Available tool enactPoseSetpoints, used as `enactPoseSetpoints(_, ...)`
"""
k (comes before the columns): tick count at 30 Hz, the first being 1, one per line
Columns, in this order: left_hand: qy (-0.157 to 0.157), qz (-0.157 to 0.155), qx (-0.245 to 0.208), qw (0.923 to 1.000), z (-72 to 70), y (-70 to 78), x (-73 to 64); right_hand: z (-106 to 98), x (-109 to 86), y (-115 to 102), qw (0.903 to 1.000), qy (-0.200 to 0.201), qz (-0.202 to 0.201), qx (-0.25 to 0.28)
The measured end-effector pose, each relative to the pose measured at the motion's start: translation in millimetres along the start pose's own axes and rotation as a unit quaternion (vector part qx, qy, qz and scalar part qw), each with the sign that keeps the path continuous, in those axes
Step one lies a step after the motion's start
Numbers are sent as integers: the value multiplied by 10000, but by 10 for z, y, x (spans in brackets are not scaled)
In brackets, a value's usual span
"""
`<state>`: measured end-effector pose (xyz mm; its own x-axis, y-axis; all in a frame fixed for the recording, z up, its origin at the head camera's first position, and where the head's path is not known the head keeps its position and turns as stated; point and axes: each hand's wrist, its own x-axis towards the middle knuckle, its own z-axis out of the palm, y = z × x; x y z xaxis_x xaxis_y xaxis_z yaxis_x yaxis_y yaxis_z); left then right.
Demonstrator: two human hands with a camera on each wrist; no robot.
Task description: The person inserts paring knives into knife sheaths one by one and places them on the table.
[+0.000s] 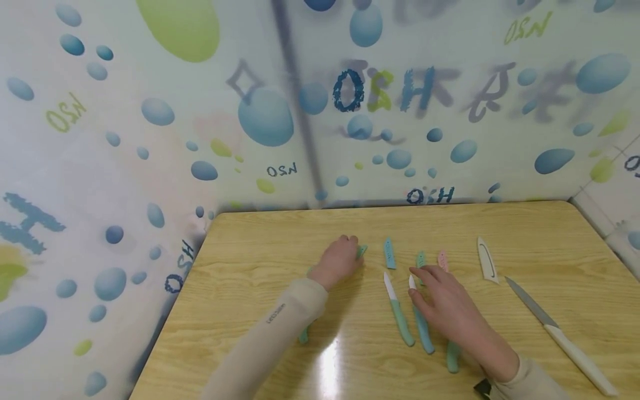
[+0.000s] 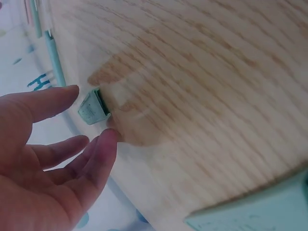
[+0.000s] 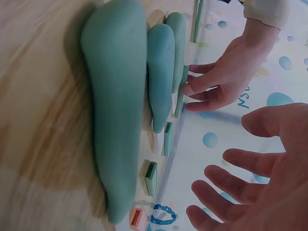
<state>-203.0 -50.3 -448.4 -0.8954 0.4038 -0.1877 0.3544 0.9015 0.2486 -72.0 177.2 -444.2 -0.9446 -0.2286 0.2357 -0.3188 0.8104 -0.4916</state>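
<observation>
At the green knife sheath (image 1: 362,251), my left hand (image 1: 341,261) has its thumb and fingers on either side; the left wrist view shows this sheath (image 2: 94,108) between them with gaps. My right hand (image 1: 447,300) hovers with spread fingers over the knives, holding nothing. Beneath and beside it lie a green-handled knife (image 1: 401,323) and a blue-handled knife (image 1: 424,331), both with white blades. Another green handle (image 1: 453,356) is partly covered by the right hand and appears large in the right wrist view. A blue sheath (image 1: 389,254) lies between the hands.
Beyond the right hand are a green sheath (image 1: 421,259) and a pink sheath (image 1: 443,259). Farther right lie a white sheath (image 1: 486,261) and a long bare knife (image 1: 530,303) with a white handle. A green piece (image 1: 304,335) shows under the left sleeve. Patterned walls border the wooden table (image 1: 240,239).
</observation>
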Motion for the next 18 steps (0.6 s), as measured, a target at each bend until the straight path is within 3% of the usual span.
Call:
enactPoseSetpoints(10,148,199,413,9988,-6,74,3,-5,0,2,9999,-58,60,81)
enactPoseSetpoints(15,264,160,308,9990,2,53,-19,14,7,-15,9999,-120,38,89)
enactPoseSetpoints(18,379,18,0,9993,-12,31,-54,26,5,-27,9998,-161,23,79)
